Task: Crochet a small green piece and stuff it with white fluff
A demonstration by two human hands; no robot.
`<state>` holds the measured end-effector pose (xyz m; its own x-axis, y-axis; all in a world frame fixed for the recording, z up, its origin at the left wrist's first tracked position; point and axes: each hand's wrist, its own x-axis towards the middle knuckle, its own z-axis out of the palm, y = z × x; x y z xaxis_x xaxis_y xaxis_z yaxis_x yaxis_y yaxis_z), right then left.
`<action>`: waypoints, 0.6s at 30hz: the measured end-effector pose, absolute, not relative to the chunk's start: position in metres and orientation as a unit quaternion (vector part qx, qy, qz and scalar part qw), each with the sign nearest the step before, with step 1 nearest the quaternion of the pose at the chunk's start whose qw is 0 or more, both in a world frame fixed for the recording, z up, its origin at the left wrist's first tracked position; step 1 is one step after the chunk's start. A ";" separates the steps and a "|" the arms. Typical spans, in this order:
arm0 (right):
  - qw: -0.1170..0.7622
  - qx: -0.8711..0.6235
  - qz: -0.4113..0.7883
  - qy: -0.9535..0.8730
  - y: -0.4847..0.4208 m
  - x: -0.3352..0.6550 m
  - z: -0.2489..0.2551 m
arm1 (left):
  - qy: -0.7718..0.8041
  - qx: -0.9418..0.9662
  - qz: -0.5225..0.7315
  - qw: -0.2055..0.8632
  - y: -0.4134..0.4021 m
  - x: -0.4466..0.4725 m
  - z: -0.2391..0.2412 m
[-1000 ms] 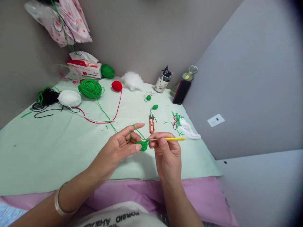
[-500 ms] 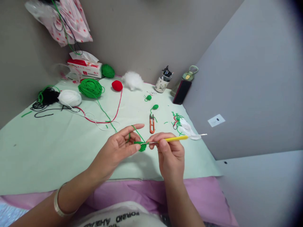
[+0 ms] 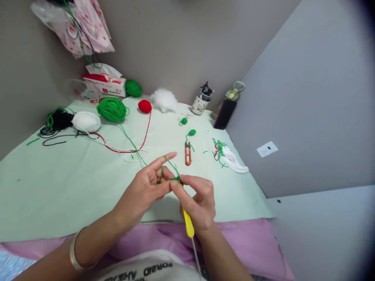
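Note:
Between thumb and fingers, my left hand (image 3: 149, 181) pinches a small green crochet piece (image 3: 175, 178), mostly hidden by the fingers. Green yarn loops over its raised index finger and trails back to a large green yarn ball (image 3: 111, 109). My right hand (image 3: 197, 199) grips a crochet hook (image 3: 188, 224) with a yellow handle; its metal tip is at the green piece and its far end points down toward my body. Both hands meet over the table's near side. Just beyond them lie orange thread snips (image 3: 188, 153).
Small green crocheted pieces (image 3: 191, 132) lie behind the snips. A red yarn ball (image 3: 145, 106), white stuffing (image 3: 164, 100), white yarn (image 3: 86, 121), black yarn (image 3: 60, 119) and a tissue box (image 3: 105, 85) stand farther back. On the right are yarn scraps (image 3: 219, 149), a phone (image 3: 225, 114) and a pen cup (image 3: 201, 103).
My right hand has turned and moved left, swinging the hook from pointing sideways to handle-down. The green piece has tilted and shows less. My left hand has barely shifted.

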<state>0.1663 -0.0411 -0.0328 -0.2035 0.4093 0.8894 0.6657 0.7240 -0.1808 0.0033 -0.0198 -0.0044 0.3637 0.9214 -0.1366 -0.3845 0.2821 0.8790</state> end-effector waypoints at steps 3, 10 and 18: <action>0.606 -0.361 0.047 -0.707 -0.038 0.168 -0.031 | 0.301 0.327 0.409 0.797 -0.015 0.001 -0.002; 0.673 -0.344 0.346 -0.556 -0.030 0.165 -0.019 | 0.316 0.370 0.439 0.756 -0.016 0.003 -0.004; 0.668 -0.345 0.396 -0.527 -0.032 0.167 -0.018 | 0.322 0.376 0.431 0.755 -0.015 0.003 -0.005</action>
